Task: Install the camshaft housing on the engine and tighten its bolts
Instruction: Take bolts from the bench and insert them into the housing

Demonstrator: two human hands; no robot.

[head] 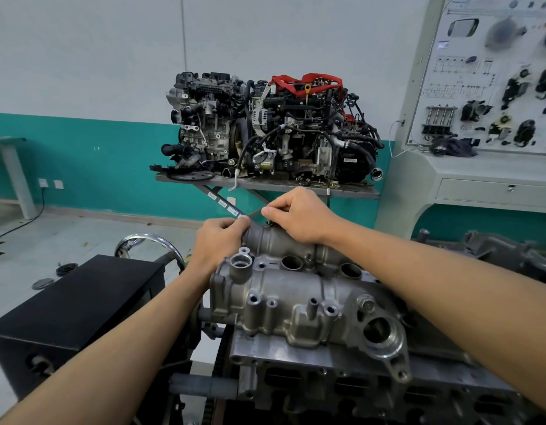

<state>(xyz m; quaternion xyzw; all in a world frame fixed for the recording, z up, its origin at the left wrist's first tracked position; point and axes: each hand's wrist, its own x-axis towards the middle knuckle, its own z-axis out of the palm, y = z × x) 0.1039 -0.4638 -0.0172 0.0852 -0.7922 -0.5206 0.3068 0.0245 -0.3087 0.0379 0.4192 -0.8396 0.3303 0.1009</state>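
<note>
Two hands meet at the far edge of the camshaft housing [296, 305], which lies on top of the engine [311, 381] at the centre of the view, its length running from about 10 o'clock to 4 o'clock. The left hand [218, 240] sits at the housing's 11 o'clock corner, its grip curled over the far end of the casting. Just beside it at 12 o'clock, the right hand [299, 216] pinches thumb and forefinger on what looks like a small dark bolt [270, 223] at the far rim. The fingers hide how deep it sits.

The housing is bare cast metal, so I judge it heavy, stiff and unforgiving if knocked against the head. It is best held by its thick rounded ends, not by the thin ears or the open round holes along the top. The bolt is small and easily dropped into one of those holes. Starting it with the fingers seems wise before any tool goes on.

A black box [81, 302] stands at 9 o'clock. Complete engines [265, 127] rest on a grey surface [265, 184] at 12 o'clock, and a board of parts [495, 72] hangs at 2 o'clock.
</note>
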